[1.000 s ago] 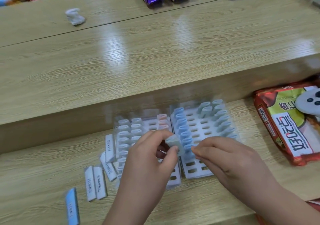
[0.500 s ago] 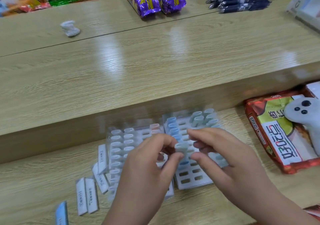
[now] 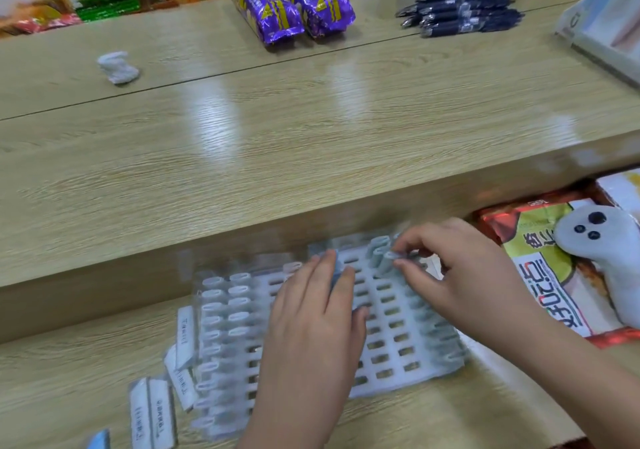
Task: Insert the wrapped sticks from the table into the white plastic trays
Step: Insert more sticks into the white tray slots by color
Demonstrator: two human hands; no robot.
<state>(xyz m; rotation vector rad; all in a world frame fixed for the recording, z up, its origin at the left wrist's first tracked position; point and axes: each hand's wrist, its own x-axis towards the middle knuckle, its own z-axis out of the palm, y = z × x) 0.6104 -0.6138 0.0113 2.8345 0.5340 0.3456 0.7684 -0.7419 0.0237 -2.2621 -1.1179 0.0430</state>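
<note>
Right hand (image 3: 460, 286): fingers are pinching a wrapped stick (image 3: 389, 258) at the white tray (image 3: 391, 365)'s far edge.
Left hand (image 3: 311, 327): straight fingers are resting on it.

One head-worn camera looks forward and down, seemingly close above the lower table (image 3: 62, 372).

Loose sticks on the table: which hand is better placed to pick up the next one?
Probably left. The loose sticks lie nearer the left hand, which rests open on the trays; the right hand is farther away, pinching another stick.
</note>
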